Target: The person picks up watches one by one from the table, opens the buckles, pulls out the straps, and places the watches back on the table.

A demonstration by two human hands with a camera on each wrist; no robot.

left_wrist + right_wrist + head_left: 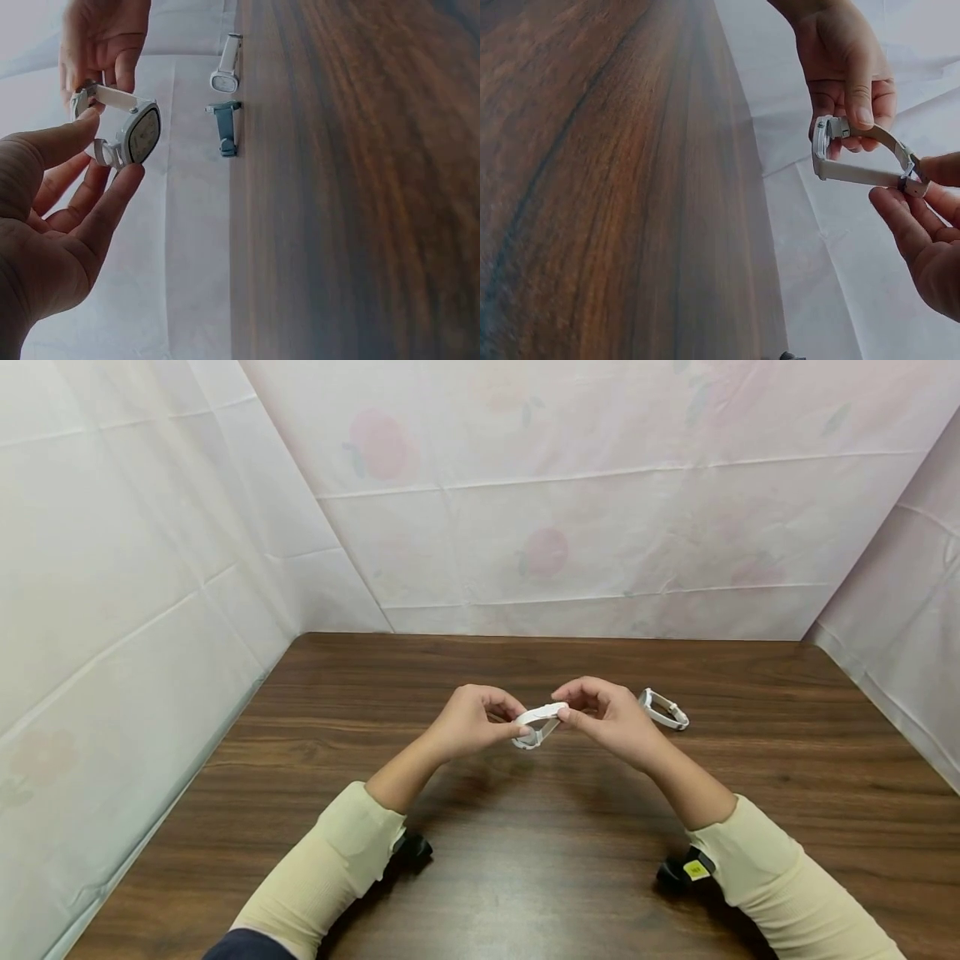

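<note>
Right now I have a white wristwatch (538,725) held up between both hands, above the middle of the wooden table (525,877) and not touching it. My left hand (471,722) pinches the case end: in the left wrist view the thumb lies along the top and the fingertips (127,174) prop the case from below, with the pale rounded-square dial facing that camera. My right hand (609,717) pinches the strap at the clasp end, thumb and forefinger closed on the small metal buckle (911,180). The strap forms a closed-looking loop between the two grips, though I cannot tell whether the buckle is fastened.

I judge the step in hand to be work on that clasp. The next move would call for a steady left-hand hold on the case while the right fingertips do the fine work at the buckle.

A second white watch (663,709) lies on the table just beyond my right hand. No container shows in any view; nothing here holds anything else.
</note>
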